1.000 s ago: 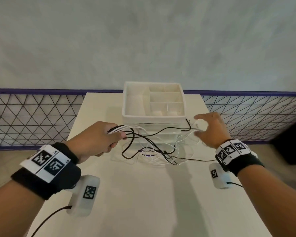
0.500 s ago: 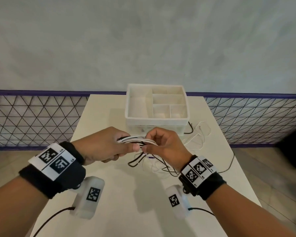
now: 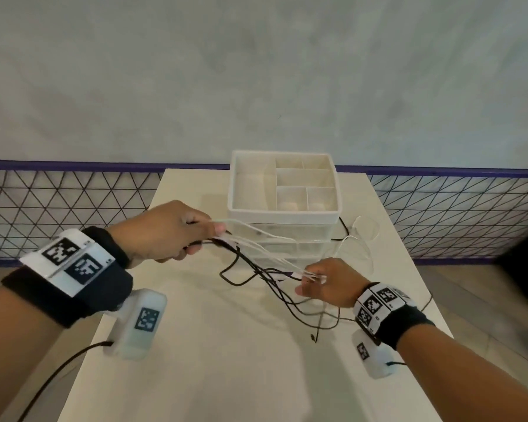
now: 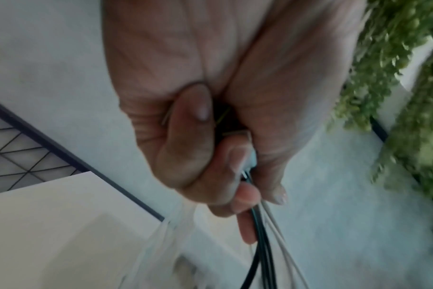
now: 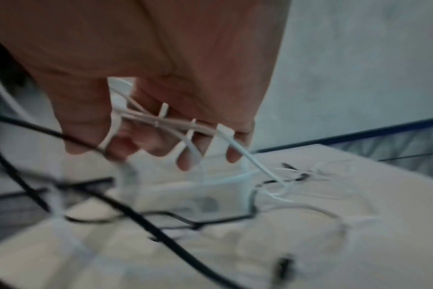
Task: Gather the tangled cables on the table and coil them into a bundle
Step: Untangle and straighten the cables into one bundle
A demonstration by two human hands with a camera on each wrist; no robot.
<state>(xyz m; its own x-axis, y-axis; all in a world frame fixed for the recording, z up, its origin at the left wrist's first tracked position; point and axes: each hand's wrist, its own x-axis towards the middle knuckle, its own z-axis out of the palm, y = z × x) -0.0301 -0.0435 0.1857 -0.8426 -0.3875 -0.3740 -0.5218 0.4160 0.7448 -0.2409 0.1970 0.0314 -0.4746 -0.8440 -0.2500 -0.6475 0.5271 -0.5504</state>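
— Where are the cables [image 3: 256,254] right now?

— Strung in the air between both hands, above the tabletop [image 3: 226,345]. The left hand [image 3: 168,229] is up beside the white organizer box [image 3: 284,213], fist clenched round a bunch of white and black strands; from the wrist view they run out past the curled fingers [image 4: 245,195] and thumb.

— And the right?

— The right hand [image 3: 323,283] sits lower and nearer, white strands threaded across its fingers [image 5: 185,162], which are curled round them. The black ones sag beneath it.

— Anything still down on the surface?

— Yes: black loops trail on the tabletop under and beside the right hand, and a thin white loop lies near the box's right side.
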